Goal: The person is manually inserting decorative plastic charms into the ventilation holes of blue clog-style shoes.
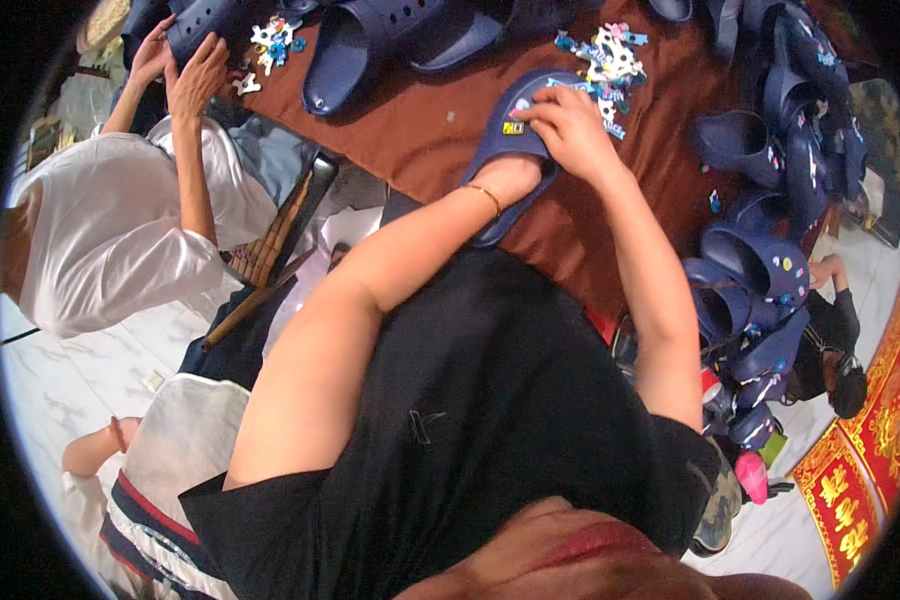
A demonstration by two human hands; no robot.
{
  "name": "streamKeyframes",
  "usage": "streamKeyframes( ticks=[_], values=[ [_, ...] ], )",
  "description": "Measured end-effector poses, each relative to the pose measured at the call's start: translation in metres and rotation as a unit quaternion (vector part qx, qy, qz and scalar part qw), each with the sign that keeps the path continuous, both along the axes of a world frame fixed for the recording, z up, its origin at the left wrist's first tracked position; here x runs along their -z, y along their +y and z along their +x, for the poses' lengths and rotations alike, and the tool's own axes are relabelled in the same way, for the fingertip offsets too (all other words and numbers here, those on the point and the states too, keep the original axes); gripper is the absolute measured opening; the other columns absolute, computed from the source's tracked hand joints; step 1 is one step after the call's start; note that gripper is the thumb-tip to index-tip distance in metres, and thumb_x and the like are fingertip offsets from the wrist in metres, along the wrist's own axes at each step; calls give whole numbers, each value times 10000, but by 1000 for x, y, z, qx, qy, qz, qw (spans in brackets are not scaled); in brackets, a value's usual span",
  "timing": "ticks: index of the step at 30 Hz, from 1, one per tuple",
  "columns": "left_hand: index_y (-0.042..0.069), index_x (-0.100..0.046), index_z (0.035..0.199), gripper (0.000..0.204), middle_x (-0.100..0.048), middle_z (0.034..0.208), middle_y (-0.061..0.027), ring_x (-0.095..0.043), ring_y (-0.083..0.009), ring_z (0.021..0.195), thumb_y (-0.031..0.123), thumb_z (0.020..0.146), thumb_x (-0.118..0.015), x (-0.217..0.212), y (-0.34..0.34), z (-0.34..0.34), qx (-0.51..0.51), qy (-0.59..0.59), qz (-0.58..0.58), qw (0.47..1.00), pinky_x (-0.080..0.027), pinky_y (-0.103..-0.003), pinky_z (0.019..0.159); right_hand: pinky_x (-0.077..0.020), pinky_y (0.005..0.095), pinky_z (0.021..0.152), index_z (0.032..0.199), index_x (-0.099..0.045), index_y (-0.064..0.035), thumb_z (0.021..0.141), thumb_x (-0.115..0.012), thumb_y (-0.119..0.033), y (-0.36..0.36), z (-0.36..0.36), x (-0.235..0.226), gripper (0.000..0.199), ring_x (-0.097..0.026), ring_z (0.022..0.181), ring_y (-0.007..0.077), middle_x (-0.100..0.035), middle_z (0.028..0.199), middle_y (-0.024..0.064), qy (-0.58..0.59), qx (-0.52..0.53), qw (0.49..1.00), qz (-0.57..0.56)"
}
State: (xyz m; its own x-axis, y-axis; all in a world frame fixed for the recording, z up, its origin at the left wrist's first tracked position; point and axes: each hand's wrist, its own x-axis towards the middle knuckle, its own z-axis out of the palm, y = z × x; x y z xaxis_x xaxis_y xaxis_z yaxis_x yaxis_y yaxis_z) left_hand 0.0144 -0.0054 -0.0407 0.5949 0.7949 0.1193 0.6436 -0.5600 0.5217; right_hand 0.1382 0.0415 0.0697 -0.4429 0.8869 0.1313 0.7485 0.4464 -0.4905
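Observation:
A navy clog (490, 142) sits at the near edge of the brown cloth, its toe pointing away from me. My left hand (515, 177) reaches into its foot opening; the fingers are hidden inside, and the clog rests around them. On top, my right hand (568, 125) bends over the upper, thumb and forefinger pinched at a small pinkish charm. A yellow and black charm (513, 128) is fixed in the upper just below those fingertips. Past my right hand lies a pile of white and blue shoe charms (610, 62).
Navy clogs (355, 50) line the far side of the brown-covered table (410, 140), and more clogs (755, 255) are heaped at the right. At the left, a co-worker's hands (195, 80) hold another clog near a smaller charm pile (273, 43). Another person (828, 335) is at the far right.

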Motion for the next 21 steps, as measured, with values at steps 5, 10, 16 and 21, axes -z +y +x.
streamKeyframes(
  ticks=[5, 10, 16, 21],
  values=[
    [-35, -537, 1107, 364, -569, 1045, -289, -598, -379, 886, 156, 832, -394, -30, -3, -8, -19, 18, -96, 995, -461, -454, 826, -447, 321, 833, 903, -671, -63, 810, -573, -56, -40, 27, 18, 136, -572, 939, 249, -609, 960, 110, 233, 255, 937, 42],
    [-41, -532, 1107, 357, -570, 1029, -297, -595, -406, 856, 131, 826, -395, -46, -1, -12, -2, 39, -214, 976, -473, -456, 804, -443, 350, 804, 921, -629, -24, 821, -552, -55, -100, 55, 75, 130, -567, 895, 265, -587, 913, 123, 205, 405, 889, 65],
    [-34, -515, 1103, 357, -571, 979, -261, -527, -390, 959, 174, 813, -498, -71, -18, -26, -4, -34, -218, 975, -415, -434, 840, -429, 394, 795, 907, -605, -46, 787, -549, -42, -110, 50, 82, 133, -538, 893, 311, -567, 905, 136, 97, 352, 924, 115],
    [-53, -464, 1163, 490, -510, 1121, -233, -466, -370, 1068, 259, 805, -583, -83, -40, -29, -6, -34, -68, 997, -345, -438, 937, -424, 400, 790, 880, -603, -43, 775, -548, -33, -106, 47, 81, 119, -534, 876, 319, -559, 891, 139, 104, 335, 928, 128]
  ],
)
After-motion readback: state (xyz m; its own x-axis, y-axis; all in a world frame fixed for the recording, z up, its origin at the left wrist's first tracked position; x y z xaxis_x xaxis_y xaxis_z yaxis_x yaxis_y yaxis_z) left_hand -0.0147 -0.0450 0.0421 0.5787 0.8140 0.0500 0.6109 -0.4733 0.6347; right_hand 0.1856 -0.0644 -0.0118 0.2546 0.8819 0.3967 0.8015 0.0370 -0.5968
